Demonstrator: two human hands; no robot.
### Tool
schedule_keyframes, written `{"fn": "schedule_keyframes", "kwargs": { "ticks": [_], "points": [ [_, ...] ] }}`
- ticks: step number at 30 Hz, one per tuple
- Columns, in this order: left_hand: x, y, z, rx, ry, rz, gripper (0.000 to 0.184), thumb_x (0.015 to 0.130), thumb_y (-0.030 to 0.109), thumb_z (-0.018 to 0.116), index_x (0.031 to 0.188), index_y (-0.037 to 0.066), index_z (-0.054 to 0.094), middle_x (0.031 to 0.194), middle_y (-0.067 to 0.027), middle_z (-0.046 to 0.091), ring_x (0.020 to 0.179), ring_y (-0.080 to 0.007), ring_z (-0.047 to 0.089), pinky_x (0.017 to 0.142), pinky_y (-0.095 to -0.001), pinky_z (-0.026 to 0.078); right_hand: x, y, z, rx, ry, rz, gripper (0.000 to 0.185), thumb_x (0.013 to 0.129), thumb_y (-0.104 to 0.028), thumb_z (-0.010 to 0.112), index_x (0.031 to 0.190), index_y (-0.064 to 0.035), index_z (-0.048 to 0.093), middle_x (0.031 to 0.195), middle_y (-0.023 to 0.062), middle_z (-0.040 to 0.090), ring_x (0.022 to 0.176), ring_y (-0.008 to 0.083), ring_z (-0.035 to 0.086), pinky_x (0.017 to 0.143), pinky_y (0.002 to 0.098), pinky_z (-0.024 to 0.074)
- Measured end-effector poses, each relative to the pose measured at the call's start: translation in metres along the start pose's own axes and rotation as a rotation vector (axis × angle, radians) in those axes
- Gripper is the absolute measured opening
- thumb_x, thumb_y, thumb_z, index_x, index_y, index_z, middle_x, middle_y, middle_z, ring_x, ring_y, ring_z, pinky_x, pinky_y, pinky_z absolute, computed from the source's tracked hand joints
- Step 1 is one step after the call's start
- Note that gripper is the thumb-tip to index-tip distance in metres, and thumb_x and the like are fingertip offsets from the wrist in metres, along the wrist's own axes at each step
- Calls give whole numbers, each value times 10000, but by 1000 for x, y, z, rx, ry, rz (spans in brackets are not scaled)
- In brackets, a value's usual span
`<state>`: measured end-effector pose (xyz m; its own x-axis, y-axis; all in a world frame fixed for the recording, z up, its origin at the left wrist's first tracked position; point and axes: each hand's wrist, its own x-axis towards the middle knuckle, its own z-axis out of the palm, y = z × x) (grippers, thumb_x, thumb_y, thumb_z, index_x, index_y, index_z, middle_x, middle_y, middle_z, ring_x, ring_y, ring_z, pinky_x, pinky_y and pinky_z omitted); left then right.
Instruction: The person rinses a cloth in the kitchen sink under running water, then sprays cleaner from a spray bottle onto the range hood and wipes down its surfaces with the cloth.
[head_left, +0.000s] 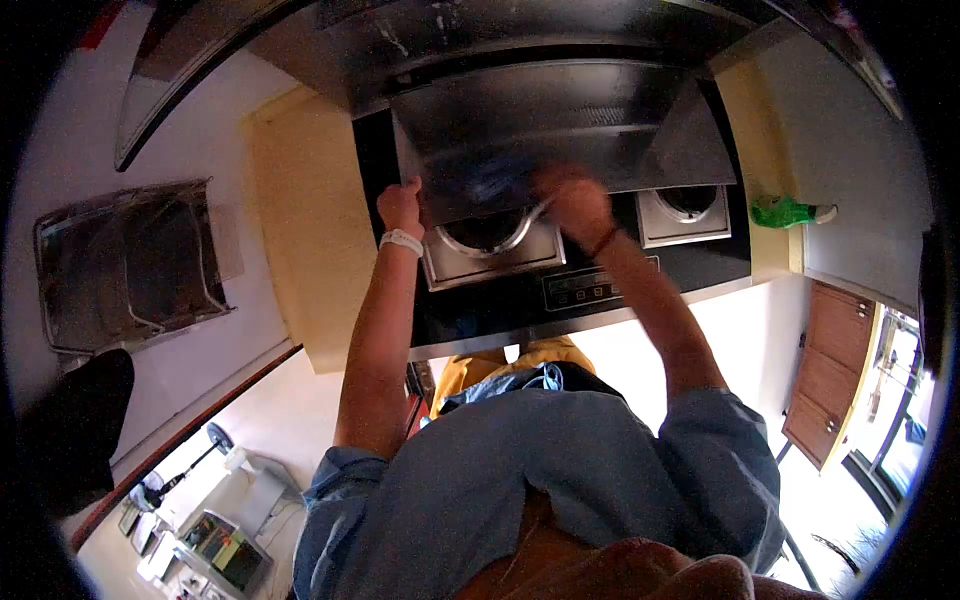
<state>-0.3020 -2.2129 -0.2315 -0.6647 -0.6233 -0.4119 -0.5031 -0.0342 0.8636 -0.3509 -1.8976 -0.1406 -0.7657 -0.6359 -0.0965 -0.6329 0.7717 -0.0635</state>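
My left hand (400, 207), with a white band on its wrist, is closed at the lower left edge of a dark steel panel (600, 90). My right hand (577, 205) is smeared by motion in front of the panel's lower edge; its fingers do not show clearly. Beside it is a blurred bluish patch (490, 185); whether this is a cloth or a reflection I cannot tell. Below the panel lies a black cooktop (690, 262) with a left steel burner plate (490, 270) and a right burner plate (690, 232). A curved metal rim (480, 250) shows on the left plate.
A control panel (590, 287) sits at the cooktop's front. To the right, a green bottle (782, 211) rests on the yellowish counter (768, 255). A wire rack (135, 265) is on the left wall. Wooden cabinet doors (828, 360) stand at the lower right.
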Motion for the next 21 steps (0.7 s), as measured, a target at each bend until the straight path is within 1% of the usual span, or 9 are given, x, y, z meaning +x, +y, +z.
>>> {"fn": "schedule_keyframes", "kwargs": {
  "ticks": [3, 5, 9, 12, 14, 17, 19, 20, 21],
  "points": [
    [-26, 27, 4, -379, -22, -143, 287, 848, 204, 658, 741, -54, 593, 743, -134, 627, 660, -240, 586, 600, -416, 460, -7, 109, -23, 73, 7, 410, 252, 866, -188, 527, 1093, -147, 628, 1138, 84, 624, 986, 309, 617, 806, 426, 529],
    [-30, 35, 4, -252, -3, -145, 305, 845, 225, 666, 760, -61, 602, 755, -150, 627, 657, -255, 587, 597, -418, 459, 7, 153, -24, 74, 35, 596, 247, 865, -188, 524, 1083, -123, 621, 1144, 95, 613, 981, 309, 615, 796, 427, 528],
    [-32, 35, 7, -136, 61, -99, 321, 841, 241, 677, 736, -52, 597, 735, -132, 613, 643, -246, 578, 581, -415, 453, 81, 110, 2, -131, 2, 418, 241, 845, -232, 558, 1026, -91, 634, 1121, 129, 610, 954, 326, 611, 803, 450, 508],
    [-12, 5, 10, 215, 133, 271, 321, 841, 233, 677, 706, -44, 589, 686, -117, 595, 605, -244, 570, 550, -406, 441, 128, -13, -5, -70, -34, 202, 254, 814, -234, 580, 1026, -110, 647, 1122, 108, 605, 1081, 289, 553, 949, 406, 428],
    [-41, 50, 6, -75, 91, -122, 324, 846, 222, 676, 672, -30, 571, 630, -103, 565, 550, -240, 543, 507, -405, 415, 133, -65, 29, -16, 60, -38, 273, 791, -190, 601, 1047, -106, 646, 1160, 93, 591, 1089, 273, 553, 964, 400, 426],
    [-44, 56, 5, -316, 43, -171, 322, 849, 216, 670, 671, -27, 556, 594, -96, 539, 522, -236, 526, 480, -410, 396, 79, -73, -17, 55, 248, -379, 286, 786, -176, 614, 1065, -122, 645, 1175, 94, 589, 1080, 273, 560, 952, 414, 441],
    [-45, 61, 3, -247, 38, -160, 310, 848, 210, 668, 677, -24, 556, 596, -93, 536, 523, -234, 522, 476, -411, 390, 41, -27, -7, 6, 186, -102, 305, 790, -167, 614, 1091, -119, 628, 1169, 98, 587, 1083, 269, 559, 949, 429, 448],
    [-47, 61, 2, -174, 32, -154, 299, 846, 205, 666, 684, -21, 556, 598, -91, 533, 523, -233, 519, 472, -412, 385, 33, 16, 10, 62, -64, 127, 314, 828, -185, 575, 1135, -123, 599, 1150, 102, 594, 1072, 283, 567, 901, 432, 482],
    [-47, 58, 1, -177, 36, -156, 299, 846, 205, 666, 684, -21, 556, 598, -91, 533, 523, -233, 519, 472, -412, 385, 25, 56, 3, -37, 134, 184, 298, 837, -154, 522, 1120, -119, 608, 1160, 151, 598, 1036, 273, 597, 750, 428, 544]
  ]
}}
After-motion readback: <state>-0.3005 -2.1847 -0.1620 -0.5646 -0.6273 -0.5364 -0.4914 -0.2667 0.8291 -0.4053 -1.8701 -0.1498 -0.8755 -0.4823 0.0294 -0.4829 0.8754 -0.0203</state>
